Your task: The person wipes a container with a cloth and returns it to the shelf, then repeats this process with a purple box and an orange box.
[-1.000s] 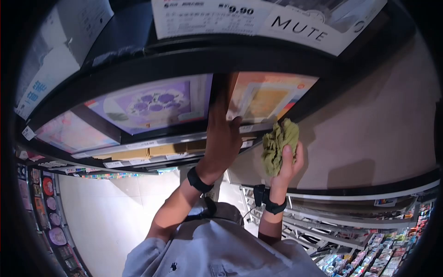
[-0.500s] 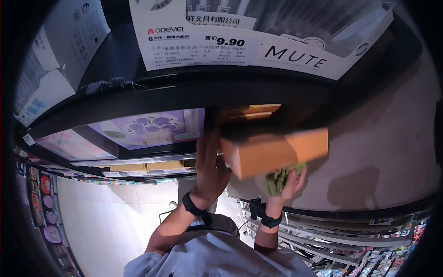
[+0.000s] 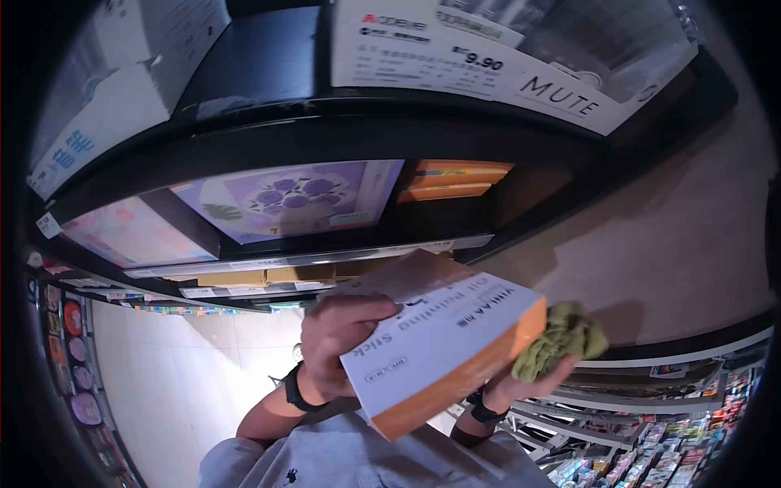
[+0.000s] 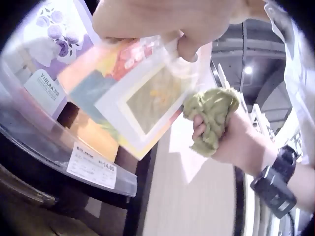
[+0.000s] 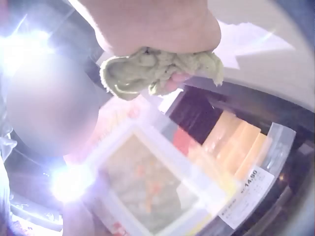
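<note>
Box (image 3: 449, 350) out from shelf (image 3: 470, 246); left grip (image 3: 340, 335) holds its end, right grip (image 3: 533, 388) beside it clutches cloth (image 3: 563, 342).

A pale grey-blue shirt (image 3: 358, 455) with a small dark emblem (image 3: 291, 477) fills the bottom of the head view. Black bands circle the left (image 3: 298, 390) and right (image 3: 486, 411) wrists. At the left wrist view's lower right, a boxy black device (image 4: 274, 191) with rounded corners trails a thin dark cable (image 4: 292, 223).

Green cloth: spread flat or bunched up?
Bunched up. The green cloth is crumpled in the right hand, with irregular folds showing in both wrist views and no flat spread area visible.
</note>
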`<action>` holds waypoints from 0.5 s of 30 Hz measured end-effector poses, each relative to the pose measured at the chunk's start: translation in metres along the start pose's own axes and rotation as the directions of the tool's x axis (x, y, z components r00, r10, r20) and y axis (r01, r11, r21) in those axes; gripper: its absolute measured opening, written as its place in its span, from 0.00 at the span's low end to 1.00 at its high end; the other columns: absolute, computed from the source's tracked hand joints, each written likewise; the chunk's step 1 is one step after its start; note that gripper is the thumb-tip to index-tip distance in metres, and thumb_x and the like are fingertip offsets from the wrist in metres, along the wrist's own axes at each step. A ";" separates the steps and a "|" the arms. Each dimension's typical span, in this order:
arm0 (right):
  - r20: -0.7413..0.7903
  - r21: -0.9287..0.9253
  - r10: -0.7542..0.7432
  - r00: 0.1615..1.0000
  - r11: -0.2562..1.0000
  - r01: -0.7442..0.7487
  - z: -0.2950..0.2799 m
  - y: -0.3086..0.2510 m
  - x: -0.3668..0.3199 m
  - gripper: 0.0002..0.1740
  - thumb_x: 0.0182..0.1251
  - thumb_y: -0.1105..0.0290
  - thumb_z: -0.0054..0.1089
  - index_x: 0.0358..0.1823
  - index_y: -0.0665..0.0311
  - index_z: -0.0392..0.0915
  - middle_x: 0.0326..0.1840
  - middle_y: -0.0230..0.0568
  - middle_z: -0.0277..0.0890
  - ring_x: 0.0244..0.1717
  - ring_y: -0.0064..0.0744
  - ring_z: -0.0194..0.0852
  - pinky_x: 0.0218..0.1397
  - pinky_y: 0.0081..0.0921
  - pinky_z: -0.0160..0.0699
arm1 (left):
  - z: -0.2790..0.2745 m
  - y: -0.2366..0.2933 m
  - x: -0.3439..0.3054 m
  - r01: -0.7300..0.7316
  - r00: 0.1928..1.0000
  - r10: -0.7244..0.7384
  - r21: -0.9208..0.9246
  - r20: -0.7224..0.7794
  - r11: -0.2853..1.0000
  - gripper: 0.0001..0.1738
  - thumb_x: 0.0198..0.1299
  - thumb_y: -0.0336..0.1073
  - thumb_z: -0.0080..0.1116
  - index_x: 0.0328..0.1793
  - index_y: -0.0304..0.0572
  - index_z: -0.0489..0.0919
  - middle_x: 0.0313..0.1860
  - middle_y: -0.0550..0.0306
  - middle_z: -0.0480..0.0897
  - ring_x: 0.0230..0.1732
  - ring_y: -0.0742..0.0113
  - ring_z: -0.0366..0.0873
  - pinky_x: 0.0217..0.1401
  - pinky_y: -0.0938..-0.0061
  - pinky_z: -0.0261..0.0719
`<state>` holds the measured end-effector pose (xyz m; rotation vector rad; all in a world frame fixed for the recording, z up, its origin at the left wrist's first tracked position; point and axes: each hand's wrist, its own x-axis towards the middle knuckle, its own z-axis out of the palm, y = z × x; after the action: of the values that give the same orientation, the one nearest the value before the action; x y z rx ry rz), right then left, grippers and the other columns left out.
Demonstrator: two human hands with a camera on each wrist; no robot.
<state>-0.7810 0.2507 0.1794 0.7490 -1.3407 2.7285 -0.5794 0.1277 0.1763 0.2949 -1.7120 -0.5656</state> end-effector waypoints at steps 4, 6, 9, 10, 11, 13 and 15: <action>0.495 -0.093 -0.276 0.824 0.926 0.366 0.031 -0.014 -0.027 0.30 0.66 0.60 0.53 0.68 0.66 0.65 0.72 0.58 0.64 0.67 0.57 0.70 0.67 0.57 0.73 | -0.032 0.007 -0.004 0.091 0.978 -0.111 0.117 0.178 0.989 0.28 0.48 0.50 0.73 0.45 0.39 0.75 0.48 0.48 0.85 0.42 0.55 0.84 0.44 0.67 0.75; 0.726 -0.028 -0.430 0.537 0.761 0.648 0.045 -0.012 -0.050 0.21 0.68 0.58 0.55 0.55 0.62 0.72 0.59 0.54 0.77 0.62 0.56 0.75 0.63 0.55 0.77 | -0.041 0.013 -0.006 0.100 0.940 -0.155 0.189 0.303 0.977 0.28 0.45 0.52 0.71 0.43 0.39 0.76 0.50 0.51 0.85 0.44 0.55 0.81 0.47 0.65 0.71; 0.830 0.141 -0.452 0.328 0.737 0.661 0.050 -0.026 -0.062 0.14 0.69 0.57 0.56 0.41 0.60 0.73 0.46 0.45 0.85 0.59 0.61 0.76 0.58 0.54 0.80 | -0.054 0.013 -0.013 0.137 0.949 -0.178 0.167 0.261 0.976 0.25 0.45 0.52 0.69 0.39 0.40 0.77 0.50 0.51 0.85 0.45 0.55 0.81 0.45 0.66 0.70; 0.803 0.147 -0.474 0.361 0.745 0.651 0.050 -0.021 -0.067 0.12 0.68 0.60 0.56 0.42 0.60 0.73 0.48 0.44 0.84 0.59 0.64 0.76 0.57 0.53 0.80 | -0.059 0.015 -0.014 0.107 0.958 -0.152 0.188 0.245 0.976 0.23 0.45 0.50 0.70 0.36 0.39 0.77 0.48 0.51 0.85 0.44 0.56 0.82 0.44 0.66 0.69; 0.813 -0.035 -0.266 0.517 0.865 0.501 0.043 -0.023 -0.071 0.12 0.67 0.61 0.58 0.41 0.62 0.74 0.50 0.48 0.83 0.58 0.63 0.76 0.56 0.51 0.80 | -0.065 0.017 -0.014 0.109 0.958 -0.153 0.185 0.245 0.977 0.23 0.45 0.50 0.70 0.36 0.39 0.77 0.48 0.51 0.85 0.44 0.56 0.82 0.44 0.66 0.69; 0.687 -0.319 -0.190 0.702 0.789 0.526 0.052 -0.016 -0.059 0.12 0.66 0.62 0.58 0.42 0.63 0.75 0.53 0.51 0.81 0.58 0.63 0.76 0.55 0.50 0.80 | -0.076 0.022 -0.013 0.043 0.971 -0.096 0.237 0.220 0.971 0.23 0.42 0.47 0.72 0.37 0.39 0.78 0.46 0.52 0.86 0.42 0.58 0.83 0.43 0.67 0.68; 0.700 -0.354 -0.156 0.697 0.772 0.528 0.056 -0.020 -0.059 0.15 0.65 0.60 0.61 0.45 0.63 0.77 0.55 0.53 0.80 0.59 0.63 0.76 0.56 0.50 0.80 | -0.079 0.022 -0.008 0.054 0.969 -0.110 0.241 0.223 0.969 0.22 0.40 0.46 0.72 0.36 0.38 0.78 0.45 0.53 0.86 0.41 0.59 0.83 0.42 0.67 0.68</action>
<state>-0.7008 0.2331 0.1985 1.7359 -1.6951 1.6768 -0.4988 0.1337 0.1919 0.4843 -2.0086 -0.4741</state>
